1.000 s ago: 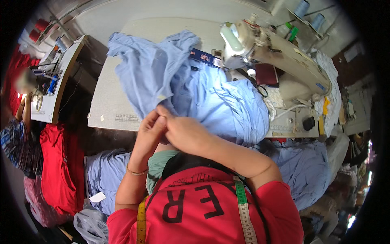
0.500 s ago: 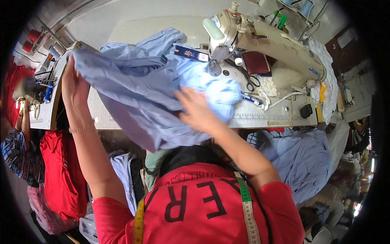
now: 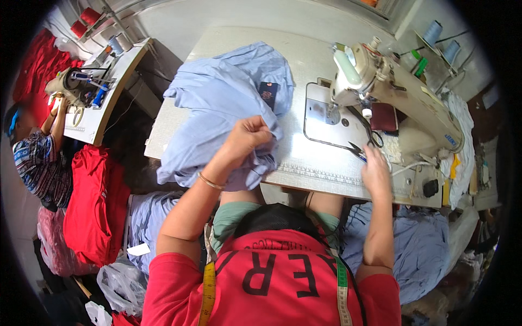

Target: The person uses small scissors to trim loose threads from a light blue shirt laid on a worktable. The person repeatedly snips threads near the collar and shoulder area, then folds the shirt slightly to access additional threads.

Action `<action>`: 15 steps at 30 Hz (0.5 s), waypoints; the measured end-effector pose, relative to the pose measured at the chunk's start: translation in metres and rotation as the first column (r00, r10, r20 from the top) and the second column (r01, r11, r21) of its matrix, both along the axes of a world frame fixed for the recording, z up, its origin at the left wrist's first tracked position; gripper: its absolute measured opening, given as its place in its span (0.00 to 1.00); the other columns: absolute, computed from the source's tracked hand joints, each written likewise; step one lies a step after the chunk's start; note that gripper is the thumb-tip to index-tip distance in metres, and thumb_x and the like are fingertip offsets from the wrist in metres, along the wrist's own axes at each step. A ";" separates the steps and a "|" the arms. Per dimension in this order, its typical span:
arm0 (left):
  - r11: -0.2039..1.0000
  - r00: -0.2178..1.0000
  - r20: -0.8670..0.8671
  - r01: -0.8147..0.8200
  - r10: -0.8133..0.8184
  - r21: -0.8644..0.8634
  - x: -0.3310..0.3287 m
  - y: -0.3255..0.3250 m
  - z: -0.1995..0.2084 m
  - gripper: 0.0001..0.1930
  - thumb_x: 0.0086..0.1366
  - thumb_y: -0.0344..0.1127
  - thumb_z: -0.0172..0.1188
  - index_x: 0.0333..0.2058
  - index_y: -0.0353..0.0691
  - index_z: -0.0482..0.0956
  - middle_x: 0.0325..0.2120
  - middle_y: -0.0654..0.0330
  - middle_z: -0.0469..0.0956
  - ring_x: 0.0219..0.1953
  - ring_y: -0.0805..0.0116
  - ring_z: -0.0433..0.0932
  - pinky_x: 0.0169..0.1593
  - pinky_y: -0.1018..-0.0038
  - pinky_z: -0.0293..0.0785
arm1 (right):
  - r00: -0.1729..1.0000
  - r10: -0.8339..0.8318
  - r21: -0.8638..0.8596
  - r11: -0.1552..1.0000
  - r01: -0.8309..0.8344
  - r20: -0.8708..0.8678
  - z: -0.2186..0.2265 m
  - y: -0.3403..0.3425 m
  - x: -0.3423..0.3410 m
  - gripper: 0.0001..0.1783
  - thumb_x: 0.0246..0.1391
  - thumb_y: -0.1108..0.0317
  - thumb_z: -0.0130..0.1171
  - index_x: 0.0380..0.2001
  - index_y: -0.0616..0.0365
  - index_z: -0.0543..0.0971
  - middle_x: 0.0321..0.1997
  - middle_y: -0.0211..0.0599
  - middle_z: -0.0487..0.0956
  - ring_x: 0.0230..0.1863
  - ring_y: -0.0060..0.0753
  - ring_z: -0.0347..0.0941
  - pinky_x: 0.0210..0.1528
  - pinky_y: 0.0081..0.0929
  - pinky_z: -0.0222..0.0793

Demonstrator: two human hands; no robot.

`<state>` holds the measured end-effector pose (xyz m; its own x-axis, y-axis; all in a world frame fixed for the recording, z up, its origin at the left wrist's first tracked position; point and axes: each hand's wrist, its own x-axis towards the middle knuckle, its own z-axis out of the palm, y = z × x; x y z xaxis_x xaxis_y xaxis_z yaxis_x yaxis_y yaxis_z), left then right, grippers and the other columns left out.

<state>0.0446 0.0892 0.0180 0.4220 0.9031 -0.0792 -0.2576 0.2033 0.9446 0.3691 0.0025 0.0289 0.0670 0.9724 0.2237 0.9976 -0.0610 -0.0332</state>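
My left hand [image 3: 247, 136] has its grip clenched on one light blue garment [image 3: 217, 108], heaped on the left half of the surface [image 3: 321, 168]. My right hand [image 3: 375, 171] lies released, flat beside one pair of scissors [image 3: 363, 142], under the one sewing machine [image 3: 397, 103]; two thread cones [image 3: 440, 41] stand behind it.

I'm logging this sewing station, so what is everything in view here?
garment: one, light blue, bunched on table, left of machine
sewing machine: one, cream, table right
scissors: one, dark, beside machine
table: one, pale
thread cones: two, blue, upper right
red cloth: pile, left floor
co-worker: one, far left
tape measure: one, yellow-green, around neck
left hand: grips garment
right hand: near scissors
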 end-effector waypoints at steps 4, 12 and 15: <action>1.000 1.000 0.012 0.022 -0.022 0.011 -0.002 -0.010 -0.009 0.01 0.57 0.25 0.58 0.29 0.37 0.75 0.23 0.70 0.72 0.25 0.83 0.68 0.31 0.85 0.64 | 0.991 0.092 0.027 0.996 -0.090 -0.095 -0.009 0.004 0.014 0.16 0.47 0.77 0.49 0.42 0.61 0.73 0.39 0.46 0.74 0.43 0.49 0.70 0.45 0.38 0.66; 1.000 1.000 -0.007 -0.013 0.013 0.004 -0.001 -0.016 -0.008 0.03 0.59 0.29 0.60 0.29 0.36 0.76 0.22 0.71 0.72 0.23 0.85 0.64 0.27 0.86 0.59 | 0.525 0.236 -0.014 0.904 -0.427 -0.818 0.016 0.021 -0.084 0.11 0.56 0.71 0.48 0.42 0.60 0.70 0.29 0.43 0.76 0.32 0.44 0.73 0.36 0.30 0.67; 0.997 0.999 -0.014 -0.041 0.040 -0.060 0.003 -0.017 -0.002 0.06 0.61 0.33 0.58 0.29 0.36 0.76 0.21 0.72 0.71 0.22 0.86 0.62 0.25 0.86 0.57 | 0.554 0.255 -0.052 0.877 -0.478 -0.793 0.032 0.030 -0.108 0.12 0.55 0.68 0.51 0.42 0.59 0.70 0.27 0.43 0.76 0.30 0.44 0.74 0.33 0.30 0.68</action>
